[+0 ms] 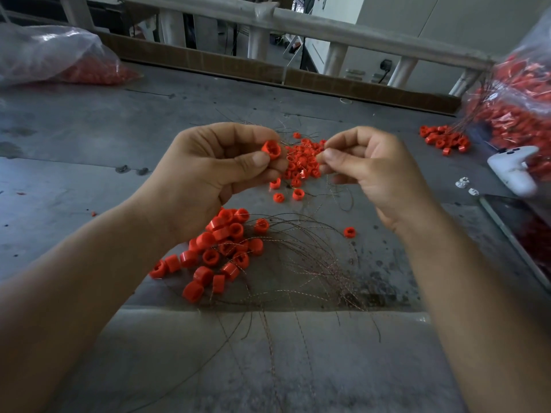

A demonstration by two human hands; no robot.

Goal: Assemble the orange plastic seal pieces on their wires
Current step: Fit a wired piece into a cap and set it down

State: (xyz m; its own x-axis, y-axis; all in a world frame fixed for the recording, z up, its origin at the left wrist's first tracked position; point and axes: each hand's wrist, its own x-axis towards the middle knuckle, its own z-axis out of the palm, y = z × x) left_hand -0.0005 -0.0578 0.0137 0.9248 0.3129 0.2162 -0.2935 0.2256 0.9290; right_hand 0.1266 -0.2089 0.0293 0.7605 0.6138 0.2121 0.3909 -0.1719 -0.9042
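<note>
My left hand [214, 171] pinches one orange seal cap [271, 149] between thumb and forefinger, its hollow side facing up. My right hand [372, 171] pinches something small at its fingertips close to that cap; a thin wire [343, 195] hangs below it. Behind the hands lies a heap of small orange seal pieces [302, 162]. Nearer to me lies a pile of orange caps on wires [220, 251], their thin twisted wires [313, 263] fanning out to the right over the grey table [89, 144].
A clear bag of orange pieces [59, 58] lies at the far left. Another bag of wired seals [518, 108] stands at the right, with a small orange pile [444, 138] beside it. A white controller-like object [514, 168] lies at the right edge. A cardboard strip [268, 73] borders the table's back.
</note>
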